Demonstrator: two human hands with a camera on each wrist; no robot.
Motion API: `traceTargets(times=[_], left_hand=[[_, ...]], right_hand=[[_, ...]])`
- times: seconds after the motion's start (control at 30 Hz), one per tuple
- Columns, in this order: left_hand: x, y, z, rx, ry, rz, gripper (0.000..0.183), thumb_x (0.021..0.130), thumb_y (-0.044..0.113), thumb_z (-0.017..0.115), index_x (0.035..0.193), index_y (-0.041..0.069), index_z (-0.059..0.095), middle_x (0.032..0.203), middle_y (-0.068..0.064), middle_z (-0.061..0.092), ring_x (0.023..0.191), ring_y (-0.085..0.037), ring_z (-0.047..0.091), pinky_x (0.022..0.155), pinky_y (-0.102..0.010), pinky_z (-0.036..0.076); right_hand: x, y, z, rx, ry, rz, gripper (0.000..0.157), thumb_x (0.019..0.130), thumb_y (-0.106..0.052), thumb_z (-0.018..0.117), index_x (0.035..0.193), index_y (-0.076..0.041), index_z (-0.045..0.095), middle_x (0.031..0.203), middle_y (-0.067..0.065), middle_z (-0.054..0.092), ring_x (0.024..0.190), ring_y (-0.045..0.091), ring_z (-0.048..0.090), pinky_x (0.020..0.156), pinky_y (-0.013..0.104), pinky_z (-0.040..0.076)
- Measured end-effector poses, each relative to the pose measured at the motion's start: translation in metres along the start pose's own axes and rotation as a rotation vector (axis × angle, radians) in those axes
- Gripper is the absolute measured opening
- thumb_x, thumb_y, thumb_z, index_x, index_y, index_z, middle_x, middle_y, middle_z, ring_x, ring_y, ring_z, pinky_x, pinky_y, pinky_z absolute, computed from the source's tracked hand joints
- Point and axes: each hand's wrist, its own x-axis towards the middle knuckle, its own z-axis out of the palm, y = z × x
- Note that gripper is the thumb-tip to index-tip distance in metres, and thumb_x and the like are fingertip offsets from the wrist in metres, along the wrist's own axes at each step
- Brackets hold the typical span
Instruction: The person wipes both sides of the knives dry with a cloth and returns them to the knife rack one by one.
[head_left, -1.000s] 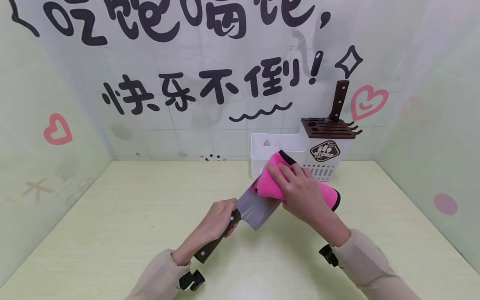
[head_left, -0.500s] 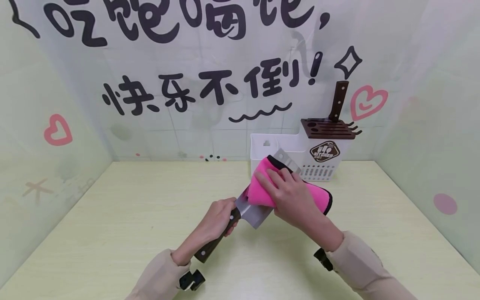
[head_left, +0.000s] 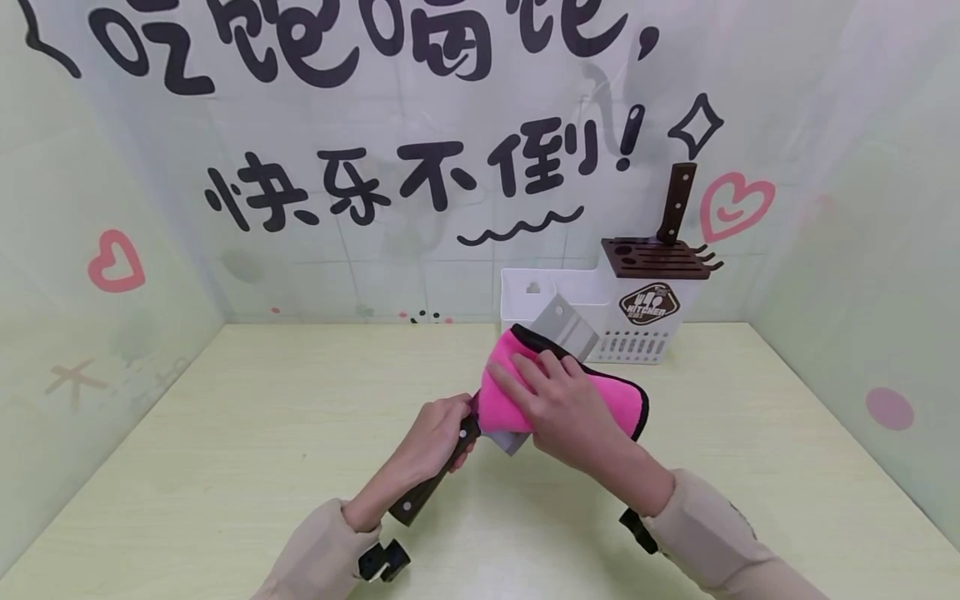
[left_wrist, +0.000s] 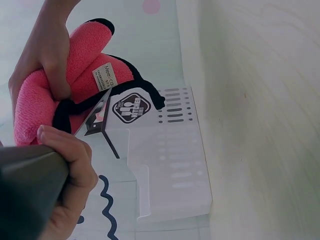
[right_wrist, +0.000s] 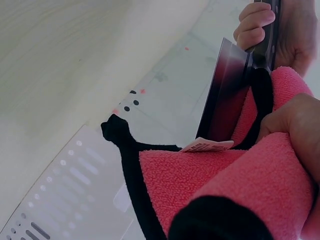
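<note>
So the pink cloth (head_left: 504, 410) has slid down the cleaver (head_left: 564, 327) over the last second. Earlier it was bunched up at the far end, and now it's right down by the handle, nearly touching the left hand (head_left: 437, 437). The tip end, which was covered a second ago, is bare now, hole and all, and only a small corner of blade pokes out below the cloth near the handle.

Left fingers are curled snugly round the dark handle, and that hand hasn't really budged. Right hand (head_left: 566, 408) has the cloth, fingers spread over the top with the thumb tucked into the folds underneath, so I'd call it a pinch on cloth with the blade in between. Can't tell if the cutting edge is fully wrapped.

The cleaver is held up above the counter (head_left: 300, 392), tilted, its far end in front of the white holder (head_left: 649, 303) in the head view.

My read: that's about one full wiping stroke, tip to handle. Not much blade left that way, and I'd keep that thumb well off the edge.
</note>
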Motion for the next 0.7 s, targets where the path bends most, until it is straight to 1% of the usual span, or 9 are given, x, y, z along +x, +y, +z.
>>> traceTargets(times=[0.23, 0.53, 0.63, 0.7], left_hand=[[-0.0006, 0.0009, 0.0002, -0.010, 0.007, -0.008, 0.029, 0.088, 0.008, 0.022, 0.075, 0.000, 0.047, 0.054, -0.005, 0.047, 0.037, -0.013, 0.042, 0.035, -0.026, 0.039], [-0.0006, 0.0005, 0.0009, -0.040, 0.008, -0.030, 0.030, 0.089, 0.009, 0.022, 0.075, 0.000, 0.047, 0.055, -0.007, 0.048, 0.038, -0.013, 0.042, 0.036, -0.025, 0.038], [-0.0004, 0.0011, 0.0007, -0.051, 0.021, -0.039, 0.032, 0.090, 0.010, 0.023, 0.073, -0.002, 0.048, 0.055, -0.009, 0.049, 0.038, -0.013, 0.042, 0.036, -0.025, 0.038], [-0.0004, 0.0019, 0.0004, -0.054, 0.036, -0.045, 0.033, 0.089, 0.011, 0.025, 0.072, -0.003, 0.049, 0.054, -0.008, 0.049, 0.037, -0.013, 0.042, 0.036, -0.024, 0.038]], right_hand=[[0.0002, -0.0026, -0.0018, -0.020, -0.006, -0.022, 0.064, 0.062, -0.018, 0.071, 0.122, -0.011, 0.051, 0.108, 0.010, 0.058, 0.087, 0.028, 0.051, 0.071, 0.036, 0.046], [-0.0043, -0.0033, -0.0015, -0.012, 0.003, -0.038, 0.066, 0.060, -0.020, 0.073, 0.122, -0.011, 0.052, 0.108, 0.010, 0.059, 0.085, 0.028, 0.051, 0.071, 0.036, 0.044], [-0.0060, -0.0028, -0.0013, -0.002, 0.013, -0.045, 0.067, 0.059, -0.021, 0.075, 0.122, -0.011, 0.052, 0.107, 0.010, 0.059, 0.084, 0.028, 0.050, 0.069, 0.036, 0.044], [-0.0069, -0.0022, -0.0014, 0.006, 0.023, -0.047, 0.069, 0.058, -0.022, 0.076, 0.122, -0.011, 0.052, 0.106, 0.010, 0.059, 0.084, 0.028, 0.050, 0.069, 0.036, 0.043]])
